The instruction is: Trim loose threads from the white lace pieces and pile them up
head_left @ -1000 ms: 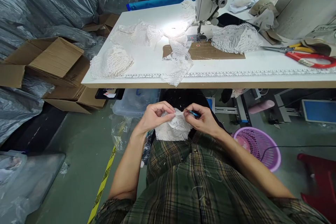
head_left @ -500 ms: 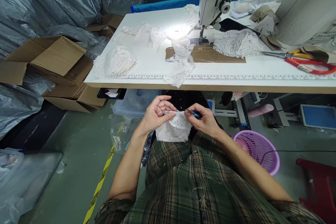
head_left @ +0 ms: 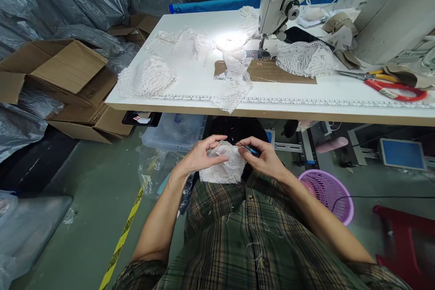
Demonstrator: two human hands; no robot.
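Note:
A piece of white lace (head_left: 227, 170) rests over my lap, below the table's front edge. My left hand (head_left: 200, 156) has it between thumb and curved fingers at its left side. The fingers of my right hand (head_left: 260, 156) are closed around small blue thread snips (head_left: 252, 150), their handle mostly hidden in the palm. The right fingertips touch the lace's upper right edge.
Above my hands is the white table (head_left: 190, 104) with a sewing machine (head_left: 277, 4), a lace strip (head_left: 234, 84), lace piles (head_left: 149, 77) and red-handled scissors (head_left: 394, 90). Cardboard boxes (head_left: 68, 70) stand left; a purple basket (head_left: 335, 190) sits right on the floor.
The left fingers and thumb have spread further apart over the lace, and its top edge has bunched up between my hands. The snips stay in my right hand. The view has shifted slightly.

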